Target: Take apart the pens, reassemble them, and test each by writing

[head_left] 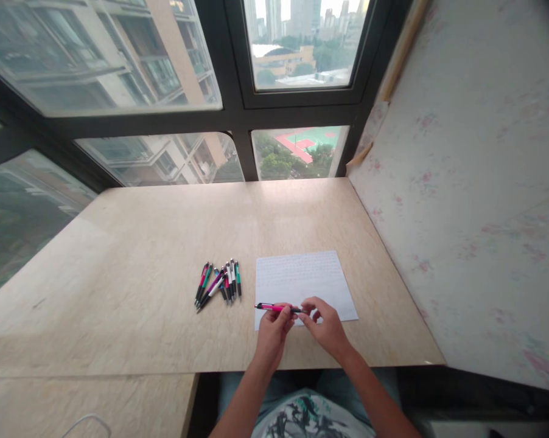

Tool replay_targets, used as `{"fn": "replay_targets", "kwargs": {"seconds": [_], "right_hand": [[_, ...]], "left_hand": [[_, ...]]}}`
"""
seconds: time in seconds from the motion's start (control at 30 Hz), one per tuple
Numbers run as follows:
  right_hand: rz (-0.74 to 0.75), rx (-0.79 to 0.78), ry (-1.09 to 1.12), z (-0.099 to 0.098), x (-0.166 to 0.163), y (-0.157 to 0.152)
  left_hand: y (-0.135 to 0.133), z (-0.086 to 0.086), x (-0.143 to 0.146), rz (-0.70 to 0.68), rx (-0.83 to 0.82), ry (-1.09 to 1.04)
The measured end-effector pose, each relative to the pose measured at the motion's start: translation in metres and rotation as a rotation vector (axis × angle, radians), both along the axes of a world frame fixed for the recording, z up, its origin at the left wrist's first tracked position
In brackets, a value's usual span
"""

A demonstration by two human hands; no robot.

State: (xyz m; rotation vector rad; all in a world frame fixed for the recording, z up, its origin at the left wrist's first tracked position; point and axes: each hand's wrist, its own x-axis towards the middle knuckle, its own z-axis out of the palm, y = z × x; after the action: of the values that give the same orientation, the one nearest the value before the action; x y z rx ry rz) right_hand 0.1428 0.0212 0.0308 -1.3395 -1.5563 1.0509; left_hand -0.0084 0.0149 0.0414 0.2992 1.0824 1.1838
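A pink and black pen [268, 307] lies level across my left hand [274, 328], whose fingers and thumb are closed round its middle. Its clip end points left. My right hand [324, 325] is at the pen's dark tip, thumb and forefinger pinched there; whether they grip the tip or something tiny is too small to make out. Both hands are over the lower edge of a sheet of white paper [302, 277] with faint lines of writing. To the left lies a loose pile of several pens [217, 286], with pink, green, purple, white and blue barrels.
The pale stone-patterned counter [142, 243] runs up to dark-framed windows [235, 118]. On the right stands a wall [475, 213] with flowered paper, peeling near the window. A thin white cable [89, 417] lies at the lower left.
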Motion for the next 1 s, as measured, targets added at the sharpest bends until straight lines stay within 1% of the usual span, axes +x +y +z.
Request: {"fn": "replay_targets", "kwargs": {"seconds": [0.07,0.13,0.2,0.27,0.37,0.43,0.53,0.6,0.73,0.9,1.0], "right_hand": [[-0.04,-0.094,0.024,-0.001,0.0,0.001],[-0.026,-0.182,0.027,-0.003,0.002,0.002],[0.007,-0.217,0.026,-0.004,0.004,0.003],[0.014,-0.195,0.038,-0.004,0.005,0.003],[-0.024,-0.152,0.077,-0.004,0.005,0.003],[-0.041,-0.163,0.103,-0.003,0.003,0.002],[-0.007,-0.205,0.114,-0.002,0.001,0.003],[-0.006,-0.201,0.11,-0.001,0.001,0.004],[-0.09,-0.155,0.115,-0.002,0.0,0.005],[-0.124,-0.029,0.121,-0.004,-0.002,0.008],[-0.156,-0.029,0.134,-0.007,-0.001,0.014]], "left_hand": [[0.0,0.0,0.001,-0.015,0.004,0.023],[-0.002,-0.001,0.003,-0.02,-0.005,0.052],[-0.003,-0.002,0.004,-0.01,-0.017,0.065],[-0.003,-0.003,0.005,0.005,-0.02,0.063],[-0.002,-0.005,0.005,0.016,-0.01,0.062],[-0.001,-0.006,0.005,0.005,0.0,0.066],[0.001,-0.007,0.004,-0.03,0.011,0.071],[0.002,-0.007,0.002,-0.047,0.015,0.061],[0.003,-0.007,-0.002,-0.055,0.023,0.003],[0.008,-0.007,-0.002,0.031,-0.035,-0.068],[0.015,-0.007,-0.003,0.059,-0.032,-0.068]]}}
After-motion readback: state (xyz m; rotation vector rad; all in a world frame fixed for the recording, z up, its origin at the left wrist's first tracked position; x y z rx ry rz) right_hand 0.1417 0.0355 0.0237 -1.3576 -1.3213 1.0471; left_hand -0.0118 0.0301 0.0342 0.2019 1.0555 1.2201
